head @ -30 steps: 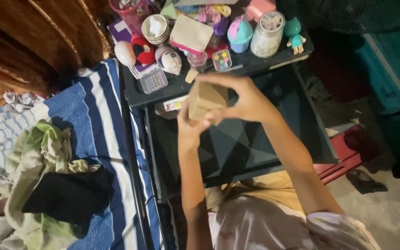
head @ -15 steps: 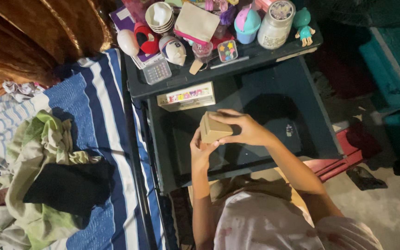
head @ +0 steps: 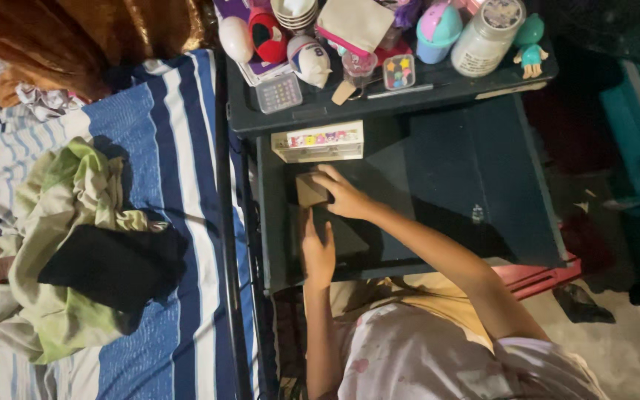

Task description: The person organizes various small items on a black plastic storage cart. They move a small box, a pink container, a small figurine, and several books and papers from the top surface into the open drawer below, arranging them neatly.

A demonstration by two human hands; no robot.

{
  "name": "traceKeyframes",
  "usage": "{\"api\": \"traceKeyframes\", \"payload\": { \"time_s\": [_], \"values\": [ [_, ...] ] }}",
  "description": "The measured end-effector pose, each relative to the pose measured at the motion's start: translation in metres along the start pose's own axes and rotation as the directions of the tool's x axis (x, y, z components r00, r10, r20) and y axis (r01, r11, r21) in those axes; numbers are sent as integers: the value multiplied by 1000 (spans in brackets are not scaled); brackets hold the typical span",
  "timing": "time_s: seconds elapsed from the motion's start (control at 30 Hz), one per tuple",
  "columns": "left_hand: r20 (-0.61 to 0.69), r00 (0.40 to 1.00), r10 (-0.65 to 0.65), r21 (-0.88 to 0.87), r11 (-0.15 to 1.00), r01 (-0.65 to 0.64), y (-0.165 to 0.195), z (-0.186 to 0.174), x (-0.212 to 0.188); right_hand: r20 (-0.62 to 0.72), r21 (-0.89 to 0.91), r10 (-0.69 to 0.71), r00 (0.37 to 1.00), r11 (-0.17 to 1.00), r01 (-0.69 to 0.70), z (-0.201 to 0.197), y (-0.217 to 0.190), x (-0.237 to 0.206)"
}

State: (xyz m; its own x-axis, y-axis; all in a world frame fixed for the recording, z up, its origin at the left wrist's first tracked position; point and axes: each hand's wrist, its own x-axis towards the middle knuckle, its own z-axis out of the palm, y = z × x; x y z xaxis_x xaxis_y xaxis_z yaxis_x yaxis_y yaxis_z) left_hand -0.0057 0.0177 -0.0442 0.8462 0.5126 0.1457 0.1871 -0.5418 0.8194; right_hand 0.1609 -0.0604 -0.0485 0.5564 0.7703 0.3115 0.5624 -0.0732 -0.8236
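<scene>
Cardboard box (head: 311, 190): small, plain tan-brown, squarish, no visible markings, sits on the dark desk (head: 475, 170) just below the long white box with colourful print (head: 318, 141). Right hand (head: 346, 194) curls loosely around the cardboard box's right side, fingers over its top edge. Left hand (head: 318, 250) lies flat and open on the desk just below the cardboard box, holding nothing. Calculator (head: 278, 92) and white jar (head: 486, 37) sit on the shelf above the cardboard box.

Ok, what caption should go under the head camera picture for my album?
Right hand presses a small brown box on the dark desk; left hand rests flat nearby.
</scene>
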Motion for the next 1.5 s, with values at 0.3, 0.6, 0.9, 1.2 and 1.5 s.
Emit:
{"api": "traceKeyframes", "payload": {
  "time_s": [0.3,0.6,0.9,1.2,1.5],
  "values": [
    [151,988,39,393,914,-96,11,-15,18,-1,-337,55,998,940,-53,12,-4,22],
    [144,985,101,352,924,-146,10,-15,22,-69,195,101,993,977,-86,29,-3,17],
    [100,995,-3,259,966,-23,9,-16,10,-204,-250,131,970,951,-181,-1,-72,10],
    [-151,906,396,138,916,-377,80,-31,70,-572,-476,-339,747,879,35,-153,-107,132],
    [-459,704,541,158,830,-535,159,-84,276,-493,-709,-349,797,692,-135,-222,-79,221]
  ]
}}
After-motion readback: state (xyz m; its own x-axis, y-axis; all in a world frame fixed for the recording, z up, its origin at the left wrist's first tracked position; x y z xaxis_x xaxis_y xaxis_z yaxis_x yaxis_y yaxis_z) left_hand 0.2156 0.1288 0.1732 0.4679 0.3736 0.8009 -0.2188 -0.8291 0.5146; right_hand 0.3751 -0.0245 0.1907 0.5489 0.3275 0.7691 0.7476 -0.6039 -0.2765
